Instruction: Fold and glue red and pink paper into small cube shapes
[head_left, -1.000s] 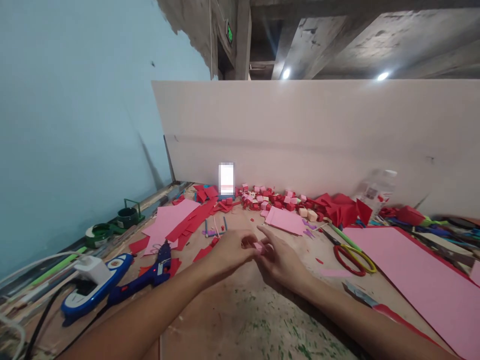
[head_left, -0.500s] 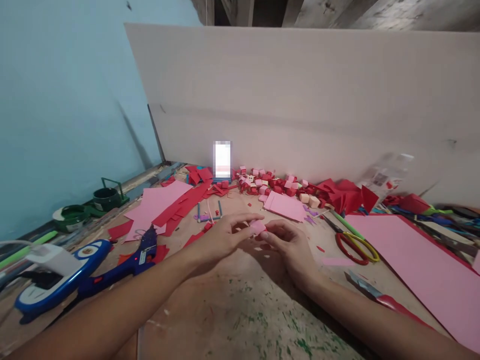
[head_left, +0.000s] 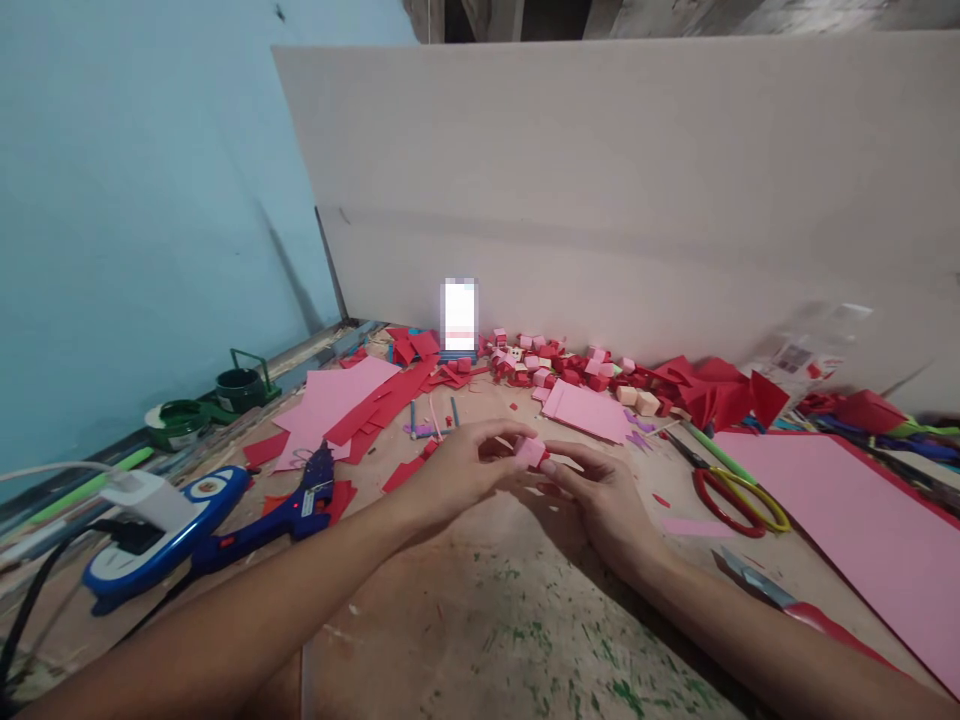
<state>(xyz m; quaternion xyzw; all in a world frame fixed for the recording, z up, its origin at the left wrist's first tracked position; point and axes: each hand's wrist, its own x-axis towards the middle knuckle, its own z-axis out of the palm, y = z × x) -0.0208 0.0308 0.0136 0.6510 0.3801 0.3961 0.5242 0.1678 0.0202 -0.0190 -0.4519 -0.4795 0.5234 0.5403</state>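
Between my two hands, a little above the table, is a small pink and red paper cube (head_left: pixel 531 453). My left hand (head_left: pixel 472 462) pinches it from the left, thumb and fingers closed on its side. From the right, my right hand (head_left: pixel 604 495) grips the red side with thumb and fingertips. Beyond the hands a pile of similar pink and red cubes (head_left: pixel 551 366) lies along the white board. A stack of pink paper pieces (head_left: pixel 586 411) rests just behind my right hand. The fingers hide part of the cube.
At left are a blue glue gun (head_left: pixel 300 505), a blue-and-white power strip (head_left: pixel 169 540) with a white plug, and green cups (head_left: pixel 240 388). Scissors (head_left: pixel 739 500), a red-handled knife (head_left: pixel 795 605) and a large pink sheet (head_left: pixel 847 520) lie right. A lit phone (head_left: pixel 459 315) stands at the back.
The view has tipped downward and shifted slightly. My fingers have turned the small cube, and more of its pink and red faces shows between both hands now.
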